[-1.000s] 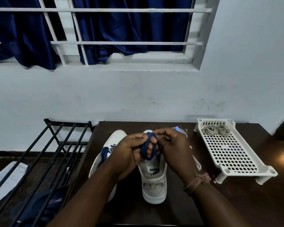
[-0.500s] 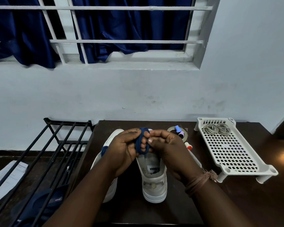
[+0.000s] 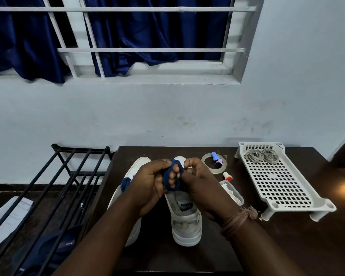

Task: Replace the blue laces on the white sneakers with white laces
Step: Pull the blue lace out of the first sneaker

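Blue lace (image 3: 172,179), already out of the right sneaker (image 3: 184,214), is coiled around the left hand (image 3: 147,184) fingers; the right hand (image 3: 199,182) pinches it. Next (likely): set it aside, fetch white laces (image 3: 261,156) from the tray (image 3: 277,182).

I see both forearms bare, no sleeves; around my right wrist sits a frayed brownish thread band (image 3: 239,219), wound several times, its knot tufted.

Bare table (image 3: 287,246) beyond tray (image 3: 315,204); rack (image 3: 68,176) left.
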